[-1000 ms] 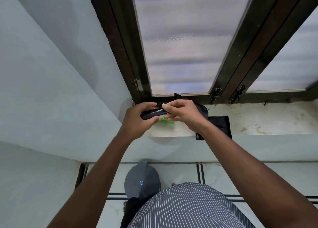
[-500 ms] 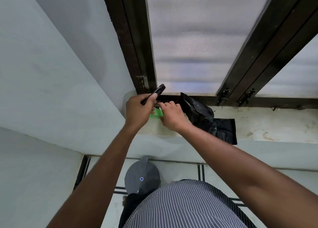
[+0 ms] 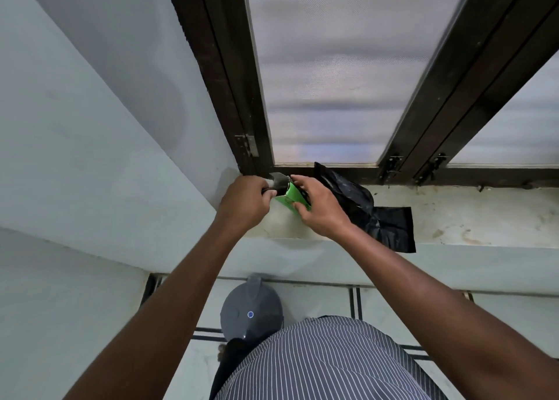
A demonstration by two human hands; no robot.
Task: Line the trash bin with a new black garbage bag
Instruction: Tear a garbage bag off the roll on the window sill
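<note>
A green packet (image 3: 291, 198) is tilted up at the left end of the window sill (image 3: 472, 218). My right hand (image 3: 320, 207) grips this packet from the right. My left hand (image 3: 245, 201) is closed on a dark rolled bag (image 3: 276, 184) at the packet's open top. A loose black garbage bag (image 3: 375, 218) lies crumpled on the sill just right of my right hand, one flat end hanging over the sill's front edge. The grey trash bin (image 3: 251, 313), lid shut, stands on the floor below the sill, partly hidden by my striped shirt.
A dark-framed window (image 3: 332, 82) with frosted panes rises behind the sill. A pale wall (image 3: 90, 157) closes off the left side. Tiled floor (image 3: 326, 300) with dark lines shows beside the bin.
My left hand has lowered the dark roll from above the sill to the packet's mouth. My right hand has lifted and tilted the green packet upward.
</note>
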